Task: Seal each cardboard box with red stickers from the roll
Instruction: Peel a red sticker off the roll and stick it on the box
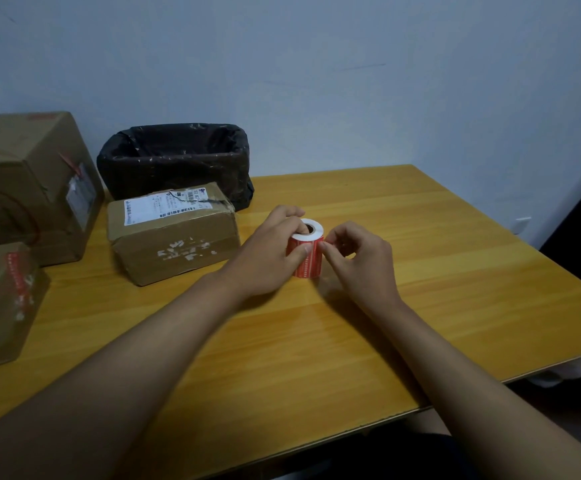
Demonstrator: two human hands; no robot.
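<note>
My left hand [270, 252] grips the light sticker roll [307, 249] while my right hand [358, 258] pinches its thin, probably easily torn edge.

Person, head-camera view. Two bare forearms, uncovered from the lower frame edge to the wrists; no sleeve in view. Bare left hand [265, 258] and bare right hand [362, 261]: short, unpainted fingernails. Dark garment, detail unclear, visible low at frame bottom between the forearms.

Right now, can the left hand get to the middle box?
Probably yes: the left hand grips the sticker roll beside the middle box, with bare table between them.
</note>
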